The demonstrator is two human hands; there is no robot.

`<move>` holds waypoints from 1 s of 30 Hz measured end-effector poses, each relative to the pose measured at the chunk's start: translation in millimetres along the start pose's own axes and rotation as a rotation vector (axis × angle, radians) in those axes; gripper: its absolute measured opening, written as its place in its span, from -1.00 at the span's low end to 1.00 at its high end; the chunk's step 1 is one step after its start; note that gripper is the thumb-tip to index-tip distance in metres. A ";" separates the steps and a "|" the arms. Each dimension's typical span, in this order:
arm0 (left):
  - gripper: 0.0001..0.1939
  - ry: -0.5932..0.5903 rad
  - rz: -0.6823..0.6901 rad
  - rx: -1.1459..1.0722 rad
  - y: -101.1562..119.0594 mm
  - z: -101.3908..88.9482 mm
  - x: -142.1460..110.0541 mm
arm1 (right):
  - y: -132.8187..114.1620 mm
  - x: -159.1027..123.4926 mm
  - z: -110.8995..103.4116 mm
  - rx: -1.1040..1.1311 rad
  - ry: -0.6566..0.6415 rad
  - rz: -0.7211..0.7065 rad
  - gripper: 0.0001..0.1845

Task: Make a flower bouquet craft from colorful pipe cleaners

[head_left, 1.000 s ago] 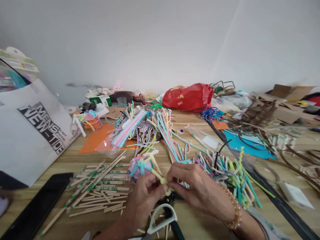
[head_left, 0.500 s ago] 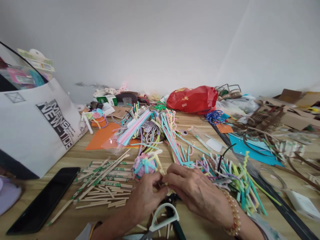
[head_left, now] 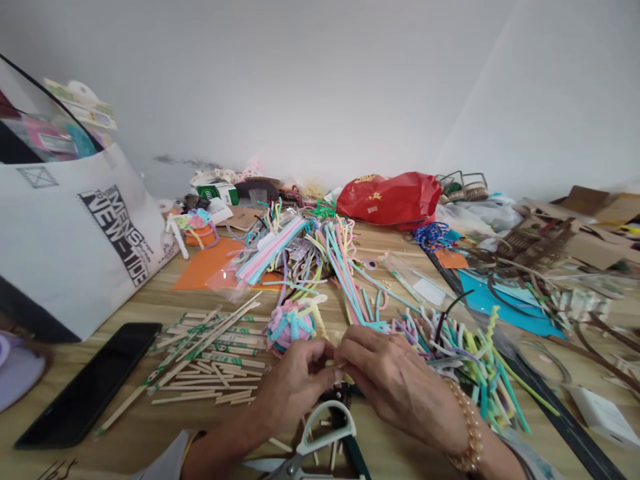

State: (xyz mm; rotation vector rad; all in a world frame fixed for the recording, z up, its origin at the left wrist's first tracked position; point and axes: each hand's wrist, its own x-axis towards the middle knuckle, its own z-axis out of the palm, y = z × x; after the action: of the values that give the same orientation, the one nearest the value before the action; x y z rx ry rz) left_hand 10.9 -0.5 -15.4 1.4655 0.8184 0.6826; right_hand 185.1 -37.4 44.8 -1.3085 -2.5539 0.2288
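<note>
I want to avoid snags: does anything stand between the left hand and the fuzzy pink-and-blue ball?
Nothing visible does: the ball sits just beyond the left hand. Wooden sticks lie to the left, and the scissors are nearer the person.

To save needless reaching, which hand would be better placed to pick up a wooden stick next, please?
Probably the left hand: it is beside the sticks, while the right hand is farther off.

the wood-grained counter (head_left: 400, 457) carries a black phone (head_left: 90, 387), wooden sticks (head_left: 215, 388) and scissors (head_left: 291, 469). a red bag (head_left: 390, 199) lies farther back.
</note>
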 end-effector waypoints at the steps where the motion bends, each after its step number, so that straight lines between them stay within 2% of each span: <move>1: -0.75 -0.008 -0.010 -0.041 0.0 0.0 0.4 | 0.1 0.0 0.2 0.005 0.000 -0.005 -0.84; 5: -0.65 -0.026 -0.081 -0.236 3.7 1.3 1.9 | -0.1 0.6 1.7 0.019 0.003 -0.052 -0.82; 9: -0.67 -0.008 -0.118 -0.367 4.5 3.3 2.1 | 0.6 1.8 1.5 0.083 0.017 -0.053 -0.81; 12: -0.71 0.023 -0.097 -0.442 5.3 4.4 0.0 | 2.0 0.4 -0.7 0.218 0.089 0.014 -0.88; 14: -0.73 0.073 -0.076 -0.472 8.2 5.1 -2.1 | 2.5 -1.9 -2.2 0.263 0.133 0.089 -0.83; 16: -0.75 0.115 -0.056 -0.485 11.6 5.6 -4.2 | 2.5 -3.8 -2.8 0.277 0.142 0.146 -0.85; 19: -0.77 0.134 -0.049 -0.484 15.3 5.8 -6.3 | 2.9 -3.8 -2.7 0.300 0.159 0.183 -0.99; 21: -0.77 0.129 -0.056 -0.485 18.0 5.1 -7.2 | 4.3 -2.0 -2.9 0.324 0.178 0.174 -0.93; 26: -0.64 0.030 -0.052 -0.409 29.4 0.3 -8.5 | 9.8 1.8 -6.5 0.355 0.163 0.111 -0.85; 30: -0.69 0.087 -0.090 -0.280 30.7 -1.2 -7.7 | 11.6 2.0 -7.1 0.374 0.094 0.080 -0.84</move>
State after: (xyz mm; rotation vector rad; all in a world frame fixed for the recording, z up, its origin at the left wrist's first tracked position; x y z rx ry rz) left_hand 8.2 -5.7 15.8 1.1467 0.8147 0.7641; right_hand 195.1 -29.0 48.9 -1.2416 -2.2427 0.6124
